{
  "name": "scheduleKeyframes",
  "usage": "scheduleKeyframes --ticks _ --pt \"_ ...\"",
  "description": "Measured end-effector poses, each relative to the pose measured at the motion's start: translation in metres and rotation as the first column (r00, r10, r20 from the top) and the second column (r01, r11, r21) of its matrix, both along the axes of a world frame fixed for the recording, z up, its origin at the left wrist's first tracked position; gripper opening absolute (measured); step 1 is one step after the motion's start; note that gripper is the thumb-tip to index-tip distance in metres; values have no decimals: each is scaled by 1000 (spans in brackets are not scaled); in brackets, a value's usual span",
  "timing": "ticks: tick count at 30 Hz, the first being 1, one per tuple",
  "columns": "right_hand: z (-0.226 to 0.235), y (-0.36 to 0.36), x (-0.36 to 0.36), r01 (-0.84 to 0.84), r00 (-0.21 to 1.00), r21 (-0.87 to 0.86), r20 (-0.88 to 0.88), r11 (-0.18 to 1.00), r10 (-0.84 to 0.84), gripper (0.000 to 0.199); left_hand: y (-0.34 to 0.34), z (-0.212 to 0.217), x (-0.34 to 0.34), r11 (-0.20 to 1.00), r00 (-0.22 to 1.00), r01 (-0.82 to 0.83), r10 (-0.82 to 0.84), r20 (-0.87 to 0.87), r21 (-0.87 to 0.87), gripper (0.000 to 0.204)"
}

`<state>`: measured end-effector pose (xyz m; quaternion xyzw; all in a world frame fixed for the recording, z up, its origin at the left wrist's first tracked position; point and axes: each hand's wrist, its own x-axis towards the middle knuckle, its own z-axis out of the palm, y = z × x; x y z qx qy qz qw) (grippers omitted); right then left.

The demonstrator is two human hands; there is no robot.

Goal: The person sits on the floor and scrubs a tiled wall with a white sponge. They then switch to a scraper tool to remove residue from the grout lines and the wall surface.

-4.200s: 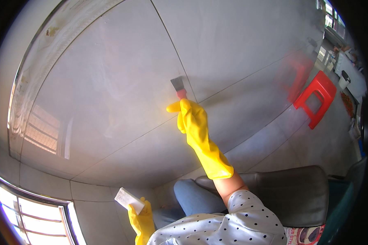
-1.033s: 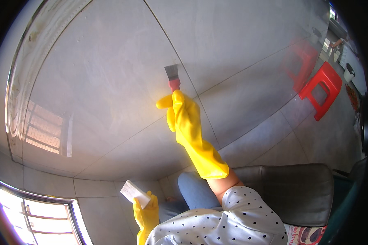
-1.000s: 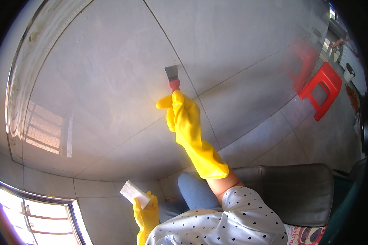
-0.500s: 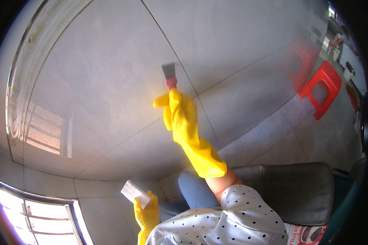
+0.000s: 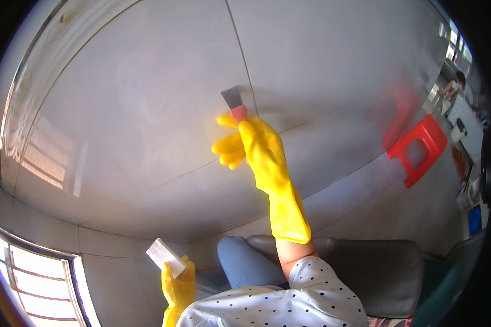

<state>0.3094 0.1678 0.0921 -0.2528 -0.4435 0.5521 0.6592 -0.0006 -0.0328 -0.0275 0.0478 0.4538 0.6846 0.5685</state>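
Observation:
My right hand [image 5: 259,150], in a long yellow rubber glove, is stretched out ahead, closed on a scraper [image 5: 238,113] with a red handle and a flat grey blade. The blade points away from me and lies at or just over the large grey tiled wall [image 5: 163,120], left of a dark joint; contact is hard to judge. Several gloved fingers stick out to the left of the handle. Low at the left, my left hand [image 5: 179,283], gloved in yellow too, grips a white rectangular block [image 5: 165,257] near my knee.
A red plastic stool [image 5: 420,150] stands at the right by the wall's foot. Behind my arm is a dark padded seat [image 5: 365,272]. At the lower left is a barred window [image 5: 35,278]. A person [image 5: 457,84] shows far off at the right.
My right hand with the scraper has shifted slightly right, and its fingers have spread more. The view has turned a little, moving the stool and window in the picture. Both grips stay.

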Motion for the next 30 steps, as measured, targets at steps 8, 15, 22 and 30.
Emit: scheduleKeyframes --ticks 8,15,22,30 --pt "-71 8 -24 264 956 -115 163 958 -244 35 2 7 14 998 983 47 -52 -178 -33 70" --pt "-69 -29 -33 -326 945 -129 -65 937 320 39 -2 11 18 997 981 71 -62 -184 43 68" --pt "-110 -113 -76 -637 550 -414 346 650 760 33 15 49 27 802 682 591 -445 -580 80 58" --pt "-140 -146 -87 -709 639 -353 43 610 768 18 16 64 53 780 664 625 -536 -522 -7 50"
